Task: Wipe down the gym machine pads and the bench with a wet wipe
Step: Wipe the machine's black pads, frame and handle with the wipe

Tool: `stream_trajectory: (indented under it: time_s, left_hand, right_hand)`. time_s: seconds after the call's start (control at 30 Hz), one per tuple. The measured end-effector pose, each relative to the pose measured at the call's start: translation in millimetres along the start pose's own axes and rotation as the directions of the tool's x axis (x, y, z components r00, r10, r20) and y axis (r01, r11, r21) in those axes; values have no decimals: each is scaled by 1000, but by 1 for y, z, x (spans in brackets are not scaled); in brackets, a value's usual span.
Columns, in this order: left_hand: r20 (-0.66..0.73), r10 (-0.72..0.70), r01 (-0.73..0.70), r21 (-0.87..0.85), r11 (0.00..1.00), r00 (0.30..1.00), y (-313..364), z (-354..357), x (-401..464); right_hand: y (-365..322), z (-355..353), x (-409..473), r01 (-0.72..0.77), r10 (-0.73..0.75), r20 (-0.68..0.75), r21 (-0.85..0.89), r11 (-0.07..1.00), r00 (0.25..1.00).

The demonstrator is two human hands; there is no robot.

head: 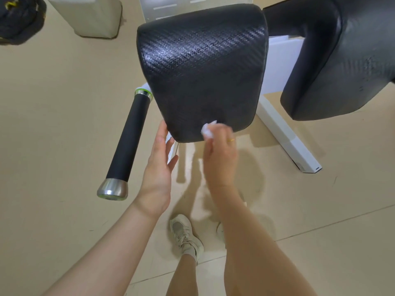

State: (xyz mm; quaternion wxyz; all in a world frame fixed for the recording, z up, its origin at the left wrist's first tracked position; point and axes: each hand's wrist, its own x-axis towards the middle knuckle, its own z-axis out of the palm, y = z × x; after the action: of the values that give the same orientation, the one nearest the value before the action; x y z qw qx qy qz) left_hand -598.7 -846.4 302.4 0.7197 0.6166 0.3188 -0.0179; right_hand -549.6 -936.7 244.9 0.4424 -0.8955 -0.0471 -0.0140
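Observation:
A black carbon-weave machine pad (201,65) fills the upper middle of the head view, its top face shiny. My right hand (221,152) grips a crumpled white wet wipe (207,130) and holds it against the pad's near lower edge. My left hand (159,165) has straight fingers, and its fingertips touch the pad's near left corner. A second black pad (342,60) stands to the right, partly cut off by the frame.
A black handle bar (128,142) with silver end caps juts out left of the pad. The machine's white frame foot (286,133) runs across the beige floor on the right. A pale block (89,16) and black gear (19,18) lie at the top left. My shoes (186,236) stand below.

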Motion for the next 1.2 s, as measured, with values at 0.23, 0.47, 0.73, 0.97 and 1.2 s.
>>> stream_trajectory:
  time_s: [0.23, 0.47, 0.73, 0.97, 1.2]
  left_hand:
    - [-56, -26, 26, 0, 1000, 998, -4, 1, 4]
    - [-111, -37, 34, -30, 999, 993, -3, 12, 1]
    - [-128, -126, 123, -33, 992, 984, 16, 9, -3]
    - [-179, -149, 133, -103, 986, 972, 16, 27, -4]
    - [-299, -173, 144, -118, 983, 938, 37, 32, -11]
  right_hand:
    - [6, -20, 1, 28, -25, -58, 42, 999, 998]
    - [17, -25, 14, -116, 112, -80, -60, 991, 991]
    - [-24, -30, 4, 33, -33, 74, 9, 999, 997]
    - [-5, -69, 66, 189, -194, -43, -88, 978, 980]
    - [-17, -58, 28, 436, -289, 630, -88, 896, 720]
